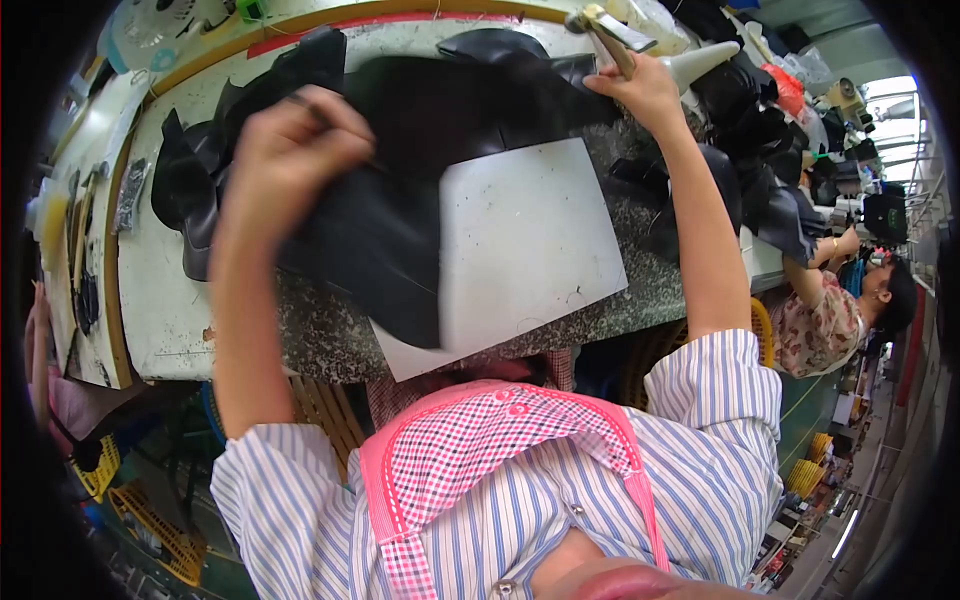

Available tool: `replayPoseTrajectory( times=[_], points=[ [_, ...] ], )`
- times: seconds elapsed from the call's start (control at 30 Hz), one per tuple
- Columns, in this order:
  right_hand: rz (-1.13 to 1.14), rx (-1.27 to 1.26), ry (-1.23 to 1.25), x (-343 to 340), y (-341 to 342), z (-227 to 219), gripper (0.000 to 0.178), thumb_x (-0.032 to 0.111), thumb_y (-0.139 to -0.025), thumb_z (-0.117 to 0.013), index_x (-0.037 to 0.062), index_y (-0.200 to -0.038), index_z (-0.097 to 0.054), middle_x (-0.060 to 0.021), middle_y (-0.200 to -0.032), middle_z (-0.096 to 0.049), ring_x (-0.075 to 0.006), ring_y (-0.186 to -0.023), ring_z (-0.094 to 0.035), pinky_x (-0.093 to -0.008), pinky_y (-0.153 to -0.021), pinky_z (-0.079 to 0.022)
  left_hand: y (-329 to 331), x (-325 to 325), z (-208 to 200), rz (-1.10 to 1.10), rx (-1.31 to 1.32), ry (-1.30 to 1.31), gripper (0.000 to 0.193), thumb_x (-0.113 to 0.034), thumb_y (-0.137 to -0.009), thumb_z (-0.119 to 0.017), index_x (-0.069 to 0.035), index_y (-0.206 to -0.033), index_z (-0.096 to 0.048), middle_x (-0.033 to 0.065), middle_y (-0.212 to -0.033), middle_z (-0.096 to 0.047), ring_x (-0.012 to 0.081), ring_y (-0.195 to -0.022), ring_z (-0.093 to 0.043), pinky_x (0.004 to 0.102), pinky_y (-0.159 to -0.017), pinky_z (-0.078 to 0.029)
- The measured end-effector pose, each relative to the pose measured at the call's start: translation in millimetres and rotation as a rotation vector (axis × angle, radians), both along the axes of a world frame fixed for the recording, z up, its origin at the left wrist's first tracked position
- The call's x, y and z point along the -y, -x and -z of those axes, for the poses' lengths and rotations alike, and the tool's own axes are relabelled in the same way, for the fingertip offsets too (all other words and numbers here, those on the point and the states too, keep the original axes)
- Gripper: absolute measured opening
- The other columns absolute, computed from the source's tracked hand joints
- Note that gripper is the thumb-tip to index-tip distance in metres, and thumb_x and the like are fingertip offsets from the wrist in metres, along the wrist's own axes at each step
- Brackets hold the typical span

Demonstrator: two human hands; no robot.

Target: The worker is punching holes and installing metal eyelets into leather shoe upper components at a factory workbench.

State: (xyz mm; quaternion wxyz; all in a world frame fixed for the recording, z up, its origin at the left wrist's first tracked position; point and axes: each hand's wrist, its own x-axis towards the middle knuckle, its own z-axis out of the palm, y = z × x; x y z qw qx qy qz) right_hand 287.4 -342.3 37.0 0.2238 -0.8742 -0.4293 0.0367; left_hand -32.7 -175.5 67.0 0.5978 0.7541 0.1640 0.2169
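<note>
1. Nearest, the person wears a pink checked cloth apron point(470, 450).
2. On the bench point(165, 335), a flat white four-sided board point(530, 235) lies tilted.
3. A smooth black leather-like sheet point(375, 250), motion-blurred, covers the board's left part.
4. Farther, the left hand point(300, 140) is curled at this sheet; blur hides whether it grips.
5. Far right, the right hand point(645, 92) wraps around a brown wooden-handled tool point(612, 52).
</note>
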Motion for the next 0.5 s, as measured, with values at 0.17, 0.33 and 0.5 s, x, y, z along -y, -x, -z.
replayPoseTrajectory(
  times=[0.17, 0.33, 0.5],
  points=[
    [-0.057, 0.422, 0.028, -30, 37, -2, 0.053, 0.052, -0.062, -0.065, 0.0036, -0.082, -0.058, -0.0134, -0.084, -0.058, -0.0274, -0.079, -0.057, -0.0388, -0.067, -0.045, 68, -126, 21, -0.288, -0.293, -0.493, 0.008, -0.012, -0.077, -0.058, -0.004, -0.079, -0.057, 0.0027, -0.087, -0.056, 0.0119, -0.083, -0.052, 0.0221, -0.076, -0.037],
    [-0.028, 0.408, 0.199, -27, 50, -7, 0.040, 0.040, -0.063, -0.068, 0.0073, -0.082, -0.056, -0.0080, -0.078, -0.059, -0.0270, -0.076, -0.057, -0.0377, -0.064, -0.043, 13, -39, 5, -0.434, 0.064, -0.688, 0.009, -0.009, -0.073, -0.062, -0.003, -0.078, -0.059, 0.0105, -0.101, -0.057, 0.0198, -0.094, -0.054, 0.0281, -0.082, -0.039],
    [-0.237, 0.148, -0.079, -8, 67, -24, 0.024, 0.017, -0.064, -0.070, 0.0050, -0.075, -0.053, -0.0062, -0.066, -0.055, -0.0202, -0.063, -0.053, -0.0284, -0.058, -0.040, -16, 14, 27, -0.190, 0.167, -0.332, 0.008, -0.005, -0.074, -0.061, -0.002, -0.079, -0.056, 0.0062, -0.092, -0.061, 0.0135, -0.085, -0.055, 0.0240, -0.074, -0.043]
  ],
)
